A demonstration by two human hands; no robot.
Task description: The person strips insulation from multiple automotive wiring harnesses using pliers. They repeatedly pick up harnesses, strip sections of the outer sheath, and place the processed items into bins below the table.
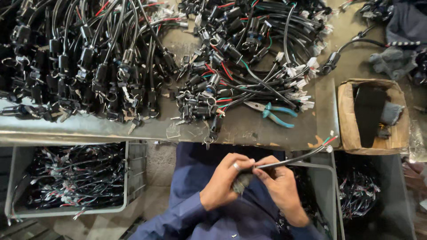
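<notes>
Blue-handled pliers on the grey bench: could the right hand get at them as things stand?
Probably yes: the blue-handled pliers lie uncovered near the bench edge, but the right hand holds a black cable.

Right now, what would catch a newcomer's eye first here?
The heaps of black cable assemblies covering the metal bench, with blue-handled pliers lying beside them. Below the bench edge, the left hand and right hand pinch one black cable between them. A grey crate of wires sits lower left.

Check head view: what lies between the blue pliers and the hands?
Mostly bare grey bench, then its front edge. No parts lie in that stretch between the pliers and the left hand or right hand, which hold a black cable.
</notes>
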